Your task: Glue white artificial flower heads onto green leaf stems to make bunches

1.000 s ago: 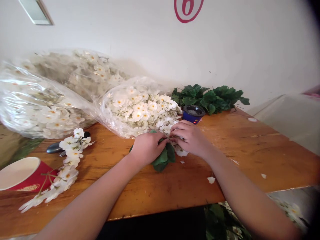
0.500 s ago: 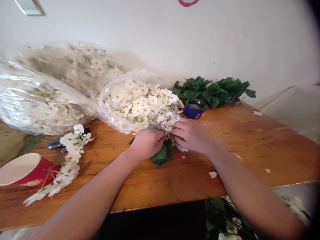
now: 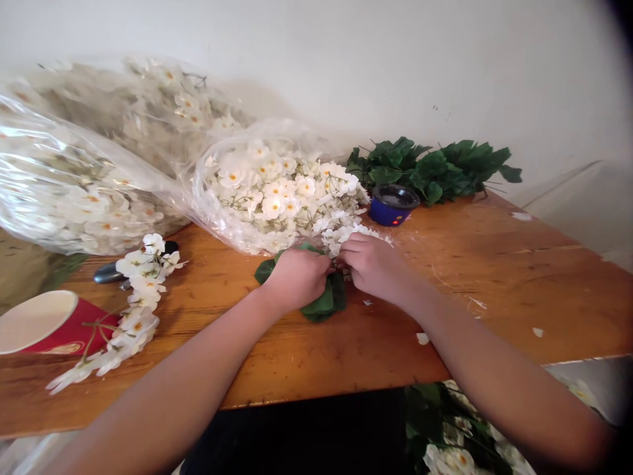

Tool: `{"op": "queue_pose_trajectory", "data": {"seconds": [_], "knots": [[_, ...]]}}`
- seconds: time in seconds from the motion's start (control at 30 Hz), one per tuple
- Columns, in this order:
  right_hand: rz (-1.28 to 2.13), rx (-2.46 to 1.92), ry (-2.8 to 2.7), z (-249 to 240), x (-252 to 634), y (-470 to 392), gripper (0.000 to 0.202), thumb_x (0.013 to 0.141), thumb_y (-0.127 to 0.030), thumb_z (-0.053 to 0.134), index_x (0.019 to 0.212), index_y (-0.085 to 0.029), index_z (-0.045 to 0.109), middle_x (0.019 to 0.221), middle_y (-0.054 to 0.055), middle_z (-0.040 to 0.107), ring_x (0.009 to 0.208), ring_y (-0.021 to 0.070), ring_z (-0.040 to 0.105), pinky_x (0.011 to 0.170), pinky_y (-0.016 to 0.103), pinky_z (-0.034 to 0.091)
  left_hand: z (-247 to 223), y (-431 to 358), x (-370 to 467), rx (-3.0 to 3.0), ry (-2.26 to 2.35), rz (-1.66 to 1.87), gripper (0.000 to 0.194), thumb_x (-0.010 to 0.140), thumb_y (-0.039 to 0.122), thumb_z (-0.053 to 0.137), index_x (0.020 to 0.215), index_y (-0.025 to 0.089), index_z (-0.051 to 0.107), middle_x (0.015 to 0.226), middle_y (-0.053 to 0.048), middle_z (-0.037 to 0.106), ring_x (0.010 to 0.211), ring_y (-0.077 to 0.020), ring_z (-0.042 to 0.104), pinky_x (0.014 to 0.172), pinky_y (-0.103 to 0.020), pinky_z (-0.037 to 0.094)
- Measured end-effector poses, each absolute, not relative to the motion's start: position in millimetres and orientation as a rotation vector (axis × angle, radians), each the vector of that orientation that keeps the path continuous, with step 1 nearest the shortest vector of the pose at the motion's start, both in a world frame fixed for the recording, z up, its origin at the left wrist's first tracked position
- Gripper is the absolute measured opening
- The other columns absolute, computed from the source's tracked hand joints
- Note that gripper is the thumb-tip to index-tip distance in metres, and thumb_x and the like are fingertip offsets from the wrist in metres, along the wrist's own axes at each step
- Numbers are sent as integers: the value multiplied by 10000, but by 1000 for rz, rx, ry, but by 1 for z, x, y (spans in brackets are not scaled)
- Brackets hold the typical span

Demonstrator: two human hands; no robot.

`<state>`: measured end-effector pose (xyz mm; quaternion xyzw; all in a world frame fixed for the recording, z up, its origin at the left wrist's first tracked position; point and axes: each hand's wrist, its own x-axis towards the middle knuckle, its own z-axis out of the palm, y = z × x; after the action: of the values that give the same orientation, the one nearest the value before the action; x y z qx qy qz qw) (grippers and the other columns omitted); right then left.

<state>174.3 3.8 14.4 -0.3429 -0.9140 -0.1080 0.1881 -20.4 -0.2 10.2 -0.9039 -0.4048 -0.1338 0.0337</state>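
My left hand [image 3: 298,278] is closed on a sprig of green artificial leaves [image 3: 324,300], which stick out on both sides of it. Close against it, my right hand [image 3: 372,265] has its fingers pinched together at the stem. White artificial flowers [image 3: 346,236] lie right behind and under the right fingers. The exact spot where the fingertips meet is small and partly hidden. Just beyond the right hand stands a small blue pot [image 3: 392,206] with a black rim and a lit red light.
Clear plastic bags [image 3: 99,178] of white flowers fill the back left. A bunch of green leaves [image 3: 440,170] lies at the back right. At left, a red paper cup [image 3: 82,330] rests on its side by a loose flower spray [image 3: 143,297]. Petal scraps dot the wooden table [image 3: 514,284].
The view has tilted a little, so the table things sit slightly higher. Both hands stay together at the stem, with only small finger movement.
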Motion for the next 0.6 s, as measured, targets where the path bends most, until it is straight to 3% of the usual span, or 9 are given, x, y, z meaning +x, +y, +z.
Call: {"op": "queue_pose_trajectory", "data": {"seconds": [0.33,0.6], "knots": [[-106,-991,-2520,1,171,9,234,678,25,459,632,-167,585,690,82,561,775,218,478,658,336,369,-4,9,-21,-2904,-1108,-528,229,860,181,445,725,151,629,697,-90,629,693,-207,595,650,-333,444],[126,-1078,-2463,-4,168,12,239,653,21,480,642,-166,628,677,62,625,740,199,535,685,312,414,-6,7,-19,-2902,-1080,-376,193,816,124,437,801,134,630,702,-95,610,709,-229,588,663,-356,437]]}}
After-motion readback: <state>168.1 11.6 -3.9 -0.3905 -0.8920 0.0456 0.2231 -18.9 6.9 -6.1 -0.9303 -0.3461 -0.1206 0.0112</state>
